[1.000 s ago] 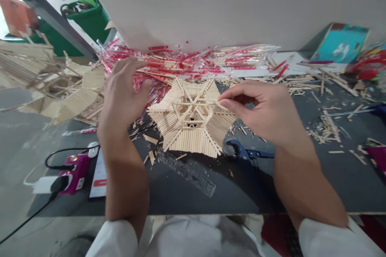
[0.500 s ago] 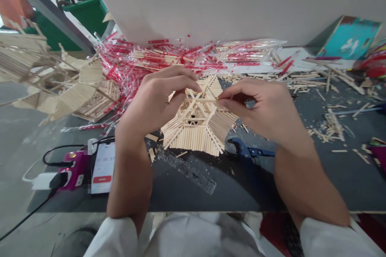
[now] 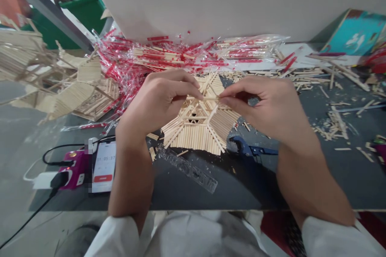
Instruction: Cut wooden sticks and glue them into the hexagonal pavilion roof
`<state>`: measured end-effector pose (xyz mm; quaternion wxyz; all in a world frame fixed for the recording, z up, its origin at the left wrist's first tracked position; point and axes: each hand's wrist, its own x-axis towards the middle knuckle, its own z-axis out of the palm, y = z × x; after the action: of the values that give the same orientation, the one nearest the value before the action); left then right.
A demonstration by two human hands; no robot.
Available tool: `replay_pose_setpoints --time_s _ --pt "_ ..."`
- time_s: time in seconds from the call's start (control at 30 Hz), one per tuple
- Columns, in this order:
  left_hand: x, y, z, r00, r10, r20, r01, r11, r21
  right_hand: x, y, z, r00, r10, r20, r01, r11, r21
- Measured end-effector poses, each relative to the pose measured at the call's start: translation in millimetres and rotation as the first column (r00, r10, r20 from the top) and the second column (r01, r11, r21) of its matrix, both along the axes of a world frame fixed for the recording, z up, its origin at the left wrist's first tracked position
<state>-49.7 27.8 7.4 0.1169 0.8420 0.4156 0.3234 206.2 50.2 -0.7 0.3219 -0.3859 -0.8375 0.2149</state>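
A six-sided structure of pale wooden sticks [image 3: 193, 138] sits on the dark table, with an open lattice at its middle. Above that lattice, a thin wooden stick [image 3: 210, 98] lies nearly level between my two hands. My left hand [image 3: 163, 100] pinches it near its left part, thumb and forefinger closed. At the stick's other end, the thumb and forefinger of my right hand [image 3: 262, 106] are closed on it. Whether the stick touches the structure is unclear. My left fingers hide part of the structure's left side.
In front lies a clear plastic ruler [image 3: 188, 168], beside a blue-handled cutter [image 3: 250, 148]. Chopsticks in red-and-clear wrappers [image 3: 169, 54] pile up behind. A phone [image 3: 103, 166] and purple power strip [image 3: 70, 168] are left; another stick structure [image 3: 87, 72] stands beyond. Stick scraps [image 3: 334, 124] litter the right.
My left fingertips have come down and right onto the stick, which now runs level between both hands; earlier it slanted from my right fingers. My right hand has barely moved.
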Motion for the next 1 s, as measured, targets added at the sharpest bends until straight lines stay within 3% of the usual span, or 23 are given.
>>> replay_pose_setpoints --time_s 1.0 --pt "3.8 0.5 -4.5 0.996 0.082 0.033 -0.081 0.996 -0.03 1.6 0.7 -1.9 0.999 0.011 -0.039 -0.011 1.0 -0.005"
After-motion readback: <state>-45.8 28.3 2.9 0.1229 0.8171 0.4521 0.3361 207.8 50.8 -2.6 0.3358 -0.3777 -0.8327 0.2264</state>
